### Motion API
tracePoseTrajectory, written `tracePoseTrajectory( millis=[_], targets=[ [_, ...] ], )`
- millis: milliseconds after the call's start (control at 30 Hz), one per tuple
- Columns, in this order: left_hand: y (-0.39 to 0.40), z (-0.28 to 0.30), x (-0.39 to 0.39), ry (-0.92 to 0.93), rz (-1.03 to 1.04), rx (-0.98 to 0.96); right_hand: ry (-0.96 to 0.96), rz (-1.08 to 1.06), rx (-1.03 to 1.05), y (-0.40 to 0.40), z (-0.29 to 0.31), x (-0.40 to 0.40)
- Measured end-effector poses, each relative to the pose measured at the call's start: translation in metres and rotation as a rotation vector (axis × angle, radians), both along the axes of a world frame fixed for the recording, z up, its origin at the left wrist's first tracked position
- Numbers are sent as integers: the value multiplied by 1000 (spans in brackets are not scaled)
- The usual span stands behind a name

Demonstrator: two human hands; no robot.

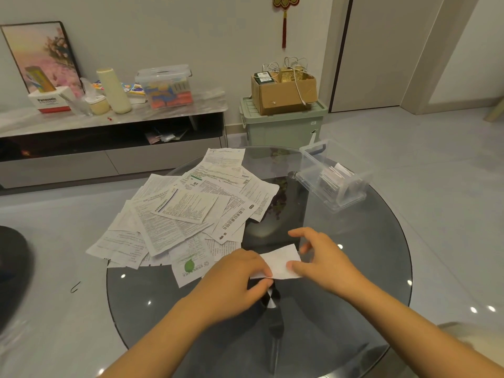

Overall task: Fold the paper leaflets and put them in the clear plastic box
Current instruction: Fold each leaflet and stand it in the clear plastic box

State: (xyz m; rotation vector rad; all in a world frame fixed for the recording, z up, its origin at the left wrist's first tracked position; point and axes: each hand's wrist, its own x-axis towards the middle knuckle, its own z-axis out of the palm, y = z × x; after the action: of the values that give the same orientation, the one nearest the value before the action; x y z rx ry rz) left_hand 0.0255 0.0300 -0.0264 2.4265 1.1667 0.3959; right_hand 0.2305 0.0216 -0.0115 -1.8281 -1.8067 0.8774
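Note:
A small folded white leaflet (281, 261) lies at the middle of the round dark glass table (354, 309). My left hand (234, 276) pinches its left edge. My right hand (324, 257) holds its right edge, thumb on the near side and fingers curled over the far side. A loose heap of unfolded printed leaflets (180, 214) covers the table's left half. The clear plastic box (331, 175) stands at the far right of the table, with several folded leaflets inside it.
Behind the table runs a low cabinet (114, 118) carrying a lidded clear bin (165, 87), a tissue box and a framed picture. A green storage crate (283, 126) with a cardboard box (285, 91) on top stands by the wall. The floor around is grey.

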Motion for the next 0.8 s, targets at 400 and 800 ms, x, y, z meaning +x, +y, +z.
tracePoseTrajectory(
  millis=[400,800],
  targets=[
    [9,-3,5,-113,184,-85,-68,76,-9,-1,2,-3],
    [7,-11,13,-6,122,129,-155,14,-8,-6,-4,-6]
  ],
)
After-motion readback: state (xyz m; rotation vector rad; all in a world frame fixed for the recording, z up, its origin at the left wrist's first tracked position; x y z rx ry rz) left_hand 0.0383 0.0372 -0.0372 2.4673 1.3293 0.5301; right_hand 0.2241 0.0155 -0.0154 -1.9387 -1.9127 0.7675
